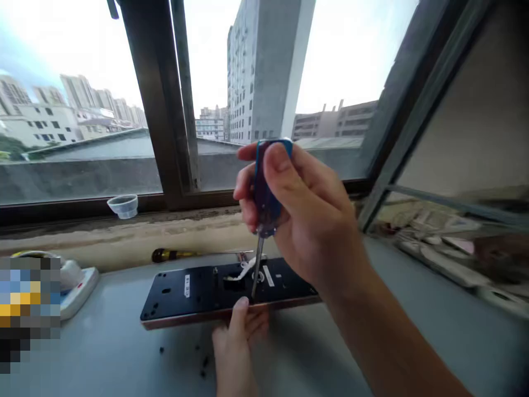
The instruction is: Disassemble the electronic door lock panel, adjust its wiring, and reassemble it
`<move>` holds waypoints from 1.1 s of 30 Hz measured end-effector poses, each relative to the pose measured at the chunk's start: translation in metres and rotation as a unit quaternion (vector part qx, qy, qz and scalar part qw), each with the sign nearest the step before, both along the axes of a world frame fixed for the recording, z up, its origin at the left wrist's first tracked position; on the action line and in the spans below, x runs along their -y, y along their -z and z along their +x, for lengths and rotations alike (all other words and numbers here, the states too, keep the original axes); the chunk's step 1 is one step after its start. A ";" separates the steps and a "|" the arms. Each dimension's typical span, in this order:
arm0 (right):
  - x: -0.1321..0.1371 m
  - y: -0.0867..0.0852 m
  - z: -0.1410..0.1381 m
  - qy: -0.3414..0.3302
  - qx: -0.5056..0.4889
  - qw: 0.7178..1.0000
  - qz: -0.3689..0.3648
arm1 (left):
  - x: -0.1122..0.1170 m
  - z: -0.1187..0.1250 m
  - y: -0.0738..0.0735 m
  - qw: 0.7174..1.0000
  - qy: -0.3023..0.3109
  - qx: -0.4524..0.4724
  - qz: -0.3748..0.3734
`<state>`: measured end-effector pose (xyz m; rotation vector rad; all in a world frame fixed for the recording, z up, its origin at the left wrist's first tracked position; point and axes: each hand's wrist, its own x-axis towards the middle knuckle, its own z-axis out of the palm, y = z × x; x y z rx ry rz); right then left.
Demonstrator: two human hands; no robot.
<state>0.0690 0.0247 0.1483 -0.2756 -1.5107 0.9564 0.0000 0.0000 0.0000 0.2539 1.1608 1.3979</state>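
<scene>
My right hand is wrapped round the blue handle of a screwdriver, thumb near the top of the grip. The metal shaft points down, its tip at the near edge of a long black panel with a copper-coloured rim. Whether the tip sits on a screw I cannot make out. Beneath the panel's front edge, my left hand grips it, with the thumb on top and the fingers below. A white cable comes out of an opening in the panel's middle.
Behind the panel lies a yellow-and-black screwdriver. A small clear plastic cup stands on the window ledge. Several small dark pieces lie on the table. On the left is a white power strip; clutter sits at the right.
</scene>
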 end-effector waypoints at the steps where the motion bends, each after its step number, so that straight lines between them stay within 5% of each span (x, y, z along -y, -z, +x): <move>1: -0.004 -0.001 0.002 -0.043 0.024 0.999 0.006 | 0.000 0.000 0.001 1.000 -0.003 -0.003 0.002; 4: -0.016 -0.002 0.007 -0.131 0.040 0.990 0.013 | 0.001 0.000 0.004 1.000 -0.008 -0.005 -0.002; 12: -0.041 0.002 0.001 -0.209 -0.098 0.972 -0.035 | -0.002 -0.002 0.004 0.999 -0.001 0.004 -0.032; 20: -0.043 0.004 -0.002 -0.132 -0.105 0.985 -0.020 | 0.002 0.004 0.011 0.997 -0.003 0.072 -0.011; 26: -0.033 -0.001 0.003 -0.060 -0.030 0.998 -0.002 | 0.010 0.031 0.018 0.994 0.038 0.104 -0.023; 33: -0.025 -0.005 0.010 -0.082 0.016 0.996 -0.019 | -0.004 0.060 0.009 0.995 0.051 0.080 -0.028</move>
